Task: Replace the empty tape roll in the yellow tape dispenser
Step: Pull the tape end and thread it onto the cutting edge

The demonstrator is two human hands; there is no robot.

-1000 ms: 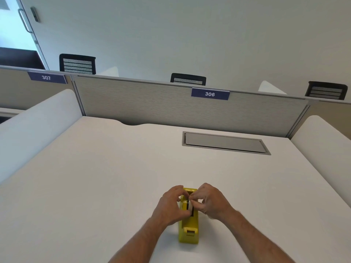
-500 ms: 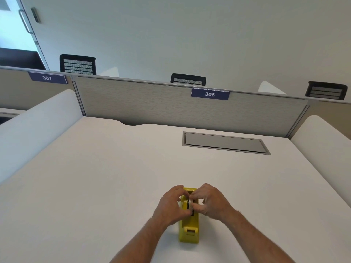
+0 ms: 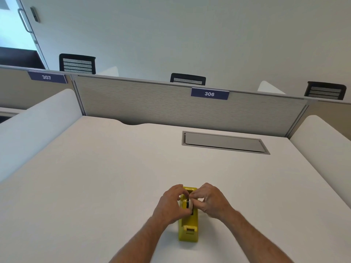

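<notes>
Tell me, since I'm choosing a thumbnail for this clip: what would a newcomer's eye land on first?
The yellow tape dispenser stands out, the only bright colour on the white desk, near its front edge. The left hand and right hand close around a pale roll in its top slot. Behind, a blue "306" sign hangs on the grey partition.

Left hand [image 3: 171, 203] and right hand [image 3: 210, 201] meet, fingers curled in a pinching grip.
</notes>
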